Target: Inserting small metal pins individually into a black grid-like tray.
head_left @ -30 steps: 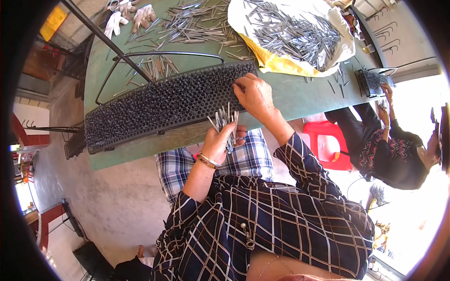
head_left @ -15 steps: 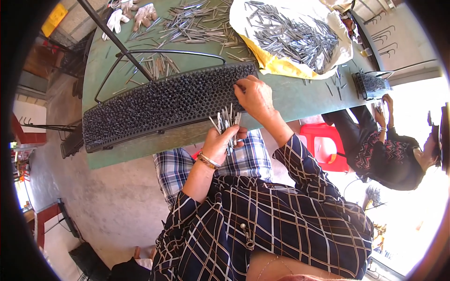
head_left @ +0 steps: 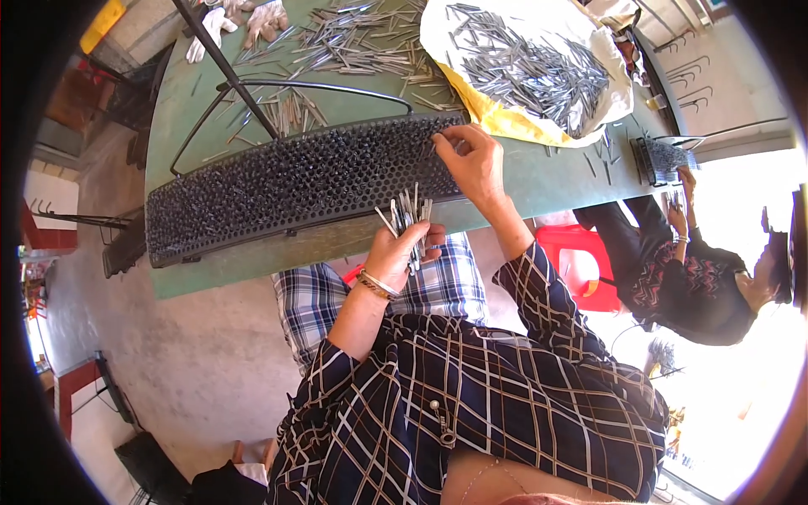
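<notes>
My left hand (head_left: 396, 252) is closed around a bundle of thin metal rods (head_left: 406, 206), just in front of the near edge of a long black perforated rack (head_left: 286, 189). The rods fan upward out of its fingers. Over the right end of the rack, my right hand (head_left: 478, 167) has thumb and forefinger bent together in a pinch close to the holes. Whatever lies between those fingertips is too small to make out. Many of the rack's holes hold dark upright pieces; bare holes show toward its right and near side.
A white and yellow sack (head_left: 480, 118) heaped with metal rods lies on the green table (head_left: 539, 172). Loose rods (head_left: 358, 46) and work gloves (head_left: 268, 21) are farther back. A black metal frame (head_left: 332, 87) rises behind the rack. At right, a co-worker (head_left: 699, 286) handles a smaller rack (head_left: 665, 158).
My right hand has shifted slightly right over the rack, its fingers still pinched. My left hand keeps its bundle in nearly the same place. The view has shifted a little.
</notes>
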The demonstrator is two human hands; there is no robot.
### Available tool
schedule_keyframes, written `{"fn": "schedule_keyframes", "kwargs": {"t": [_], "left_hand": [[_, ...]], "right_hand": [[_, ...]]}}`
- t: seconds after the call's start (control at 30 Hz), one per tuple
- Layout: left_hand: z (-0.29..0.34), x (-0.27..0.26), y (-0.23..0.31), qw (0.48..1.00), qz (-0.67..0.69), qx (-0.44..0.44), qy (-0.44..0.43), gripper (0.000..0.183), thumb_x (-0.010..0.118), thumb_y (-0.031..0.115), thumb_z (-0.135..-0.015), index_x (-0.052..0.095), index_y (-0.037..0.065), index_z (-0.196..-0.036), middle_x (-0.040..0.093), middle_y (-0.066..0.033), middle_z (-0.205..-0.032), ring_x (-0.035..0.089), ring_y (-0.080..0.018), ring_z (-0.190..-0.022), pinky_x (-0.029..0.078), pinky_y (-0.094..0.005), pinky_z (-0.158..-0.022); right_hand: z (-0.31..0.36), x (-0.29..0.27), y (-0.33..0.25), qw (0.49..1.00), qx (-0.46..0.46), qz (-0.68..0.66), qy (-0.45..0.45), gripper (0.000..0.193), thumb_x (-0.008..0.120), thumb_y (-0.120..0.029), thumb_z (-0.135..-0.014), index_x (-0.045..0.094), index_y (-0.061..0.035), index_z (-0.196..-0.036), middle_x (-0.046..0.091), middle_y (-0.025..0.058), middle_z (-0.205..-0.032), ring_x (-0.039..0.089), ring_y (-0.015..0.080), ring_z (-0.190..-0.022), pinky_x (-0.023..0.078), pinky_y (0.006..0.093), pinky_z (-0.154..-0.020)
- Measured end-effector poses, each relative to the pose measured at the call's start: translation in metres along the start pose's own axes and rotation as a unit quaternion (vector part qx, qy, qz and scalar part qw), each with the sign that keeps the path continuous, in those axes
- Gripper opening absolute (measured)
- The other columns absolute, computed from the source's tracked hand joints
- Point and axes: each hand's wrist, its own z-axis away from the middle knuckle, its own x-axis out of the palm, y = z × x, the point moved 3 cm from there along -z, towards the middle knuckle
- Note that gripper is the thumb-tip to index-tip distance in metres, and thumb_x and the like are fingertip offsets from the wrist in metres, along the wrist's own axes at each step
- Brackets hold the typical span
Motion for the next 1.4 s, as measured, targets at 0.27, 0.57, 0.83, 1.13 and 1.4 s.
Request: {"fn": "schedule_keyframes", "kwargs": {"t": [0.27, 0.57, 0.83, 1.13, 1.4], "left_hand": [[0.002, 0.006, 0.005, 1.000, -0.013, 0.006, 0.011, 0.023, 0.057, 0.018, -0.091, 0.058, 0.003, -0.107, 0.067, -0.0112, -0.093, 0.065, -0.0158, -0.079, 0.051, -0.0249, -0.056], [0.000, 0.001, 0.001, 0.999, -0.038, 0.011, 0.034, 0.019, 0.059, 0.019, -0.090, 0.060, 0.005, -0.102, 0.067, -0.0082, -0.088, 0.062, -0.0119, -0.073, 0.049, -0.0242, -0.054], [-0.001, 0.001, 0.001, 0.997, -0.064, 0.031, 0.013, 0.018, 0.061, 0.018, -0.089, 0.059, 0.006, -0.103, 0.066, -0.0061, -0.087, 0.057, -0.0081, -0.069, 0.045, -0.0216, -0.052], [0.001, 0.009, 0.006, 0.993, -0.079, 0.078, -0.043, 0.018, 0.060, 0.018, -0.090, 0.059, 0.004, -0.101, 0.066, -0.0075, -0.089, 0.058, -0.0087, -0.071, 0.045, -0.0221, -0.052], [-0.002, -0.002, 0.002, 0.998, -0.038, 0.031, -0.028, 0.017, 0.060, 0.018, -0.091, 0.057, 0.008, -0.103, 0.065, -0.0075, -0.091, 0.049, -0.0056, -0.067, 0.039, -0.0192, -0.051]], "right_hand": [[0.014, 0.004, 0.004, 1.000, -0.008, -0.003, 0.006, 0.012, 0.070, -0.010, -0.076, 0.066, -0.0020, -0.083, 0.062, 0.0055, -0.074, 0.050, 0.0106, -0.051, 0.041, 0.0250, -0.049], [0.014, 0.005, 0.006, 0.998, -0.045, 0.042, -0.020, 0.011, 0.066, -0.010, -0.077, 0.066, -0.0029, -0.085, 0.062, 0.0088, -0.078, 0.059, 0.0224, -0.060, 0.048, 0.0322, -0.056], [0.011, -0.002, -0.002, 0.981, -0.099, 0.133, -0.102, 0.014, 0.067, -0.014, -0.078, 0.068, -0.0028, -0.086, 0.062, 0.0112, -0.080, 0.062, 0.0282, -0.066, 0.049, 0.0355, -0.062], [0.026, -0.006, -0.005, 0.911, 0.165, -0.205, -0.318, 0.024, 0.070, -0.021, -0.083, 0.071, 0.0001, -0.094, 0.064, 0.0003, -0.069, 0.051, 0.0052, -0.058, 0.040, 0.0213, -0.051], [0.004, -0.009, -0.007, 0.954, 0.184, -0.165, -0.171, 0.022, 0.071, -0.018, -0.081, 0.070, 0.0002, -0.093, 0.062, 0.0017, -0.065, 0.048, 0.0045, -0.055, 0.039, 0.0221, -0.049]]}}
